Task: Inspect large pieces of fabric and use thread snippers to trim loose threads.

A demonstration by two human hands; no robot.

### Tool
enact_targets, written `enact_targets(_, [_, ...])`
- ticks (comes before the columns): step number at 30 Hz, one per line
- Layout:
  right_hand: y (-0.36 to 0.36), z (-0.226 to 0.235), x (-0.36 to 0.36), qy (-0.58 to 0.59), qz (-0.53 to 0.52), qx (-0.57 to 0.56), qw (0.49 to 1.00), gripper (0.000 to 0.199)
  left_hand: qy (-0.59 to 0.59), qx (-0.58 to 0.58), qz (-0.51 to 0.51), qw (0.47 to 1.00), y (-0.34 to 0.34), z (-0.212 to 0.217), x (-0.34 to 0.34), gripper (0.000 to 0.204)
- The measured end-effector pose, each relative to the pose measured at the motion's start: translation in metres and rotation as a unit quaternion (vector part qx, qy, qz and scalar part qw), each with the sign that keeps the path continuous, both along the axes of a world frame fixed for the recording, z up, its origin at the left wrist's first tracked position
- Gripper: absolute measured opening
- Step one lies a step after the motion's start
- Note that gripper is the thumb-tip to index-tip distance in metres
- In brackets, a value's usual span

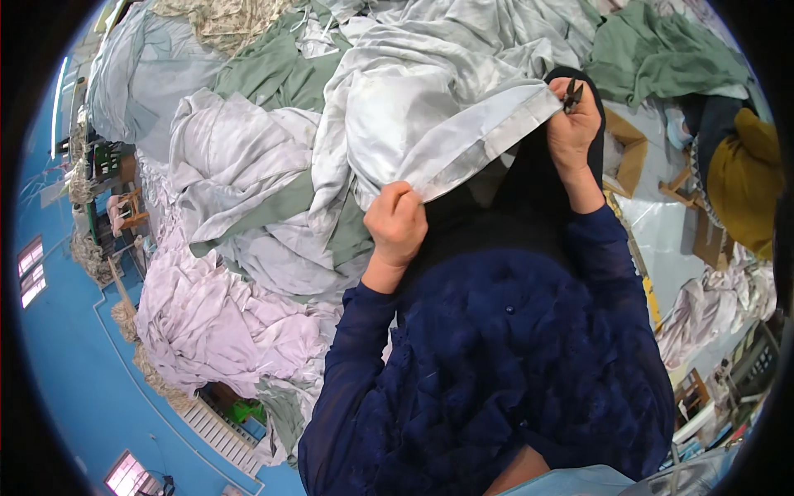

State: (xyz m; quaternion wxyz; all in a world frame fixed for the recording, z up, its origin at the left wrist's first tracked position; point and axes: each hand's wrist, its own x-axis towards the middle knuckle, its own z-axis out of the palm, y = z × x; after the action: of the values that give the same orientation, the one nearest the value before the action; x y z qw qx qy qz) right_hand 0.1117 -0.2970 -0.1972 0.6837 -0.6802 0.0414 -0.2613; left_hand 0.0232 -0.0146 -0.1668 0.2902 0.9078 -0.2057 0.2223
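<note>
A light grey, satiny cloth (pixel 463 136) lies across my lap, its hemmed edge stretched taut between my hands. My left hand (pixel 397 223) is closed on the near-left end of that hem. Up and to the right, my right hand (pixel 575 128) pinches the other end of the hem. Small dark thread snips (pixel 571 97) also sit in my right hand, their blades showing above the fingers. The rest of the cloth runs away from me in loose folds.
Green cloth (pixel 662 50) lies at the far right and pinkish cloth (pixel 223 322) at the left, both heaped. A cardboard box (pixel 626 153) stands on the floor at right, near a mustard cloth (pixel 748 182). Wooden stools (pixel 128 211) are at far left.
</note>
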Motion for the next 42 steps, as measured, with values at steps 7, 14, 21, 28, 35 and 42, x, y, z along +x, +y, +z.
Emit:
enact_targets(7, [-0.047,0.030,0.025,-0.090,-0.038,-0.043,0.994,0.014,-0.010,-0.018,0.055,0.998,0.007,-0.014,0.020,0.025])
enact_targets(14, [-0.110,0.037,0.024,-0.156,-0.100,0.047,0.981,0.013,-0.034,-0.043,0.075,0.996,0.002,-0.032,0.043,0.027])
enact_targets(21, [-0.158,0.030,0.002,-0.153,-0.153,0.074,0.973,0.012,-0.063,-0.038,0.095,0.993,0.019,-0.041,0.046,0.025])
enact_targets(28, [-0.202,-0.014,-0.013,-0.115,-0.257,0.095,0.955,0.015,-0.074,-0.061,0.141,0.985,0.041,-0.041,0.045,0.020])
enact_targets(35, [-0.241,-0.066,-0.029,-0.061,-0.271,0.193,0.941,0.022,-0.103,-0.066,0.215,0.969,0.071,-0.045,0.039,0.011])
enact_targets(42, [-0.224,-0.085,-0.035,-0.001,-0.294,0.220,0.930,0.017,-0.047,-0.029,0.244,0.968,0.089,-0.057,0.021,0.023])
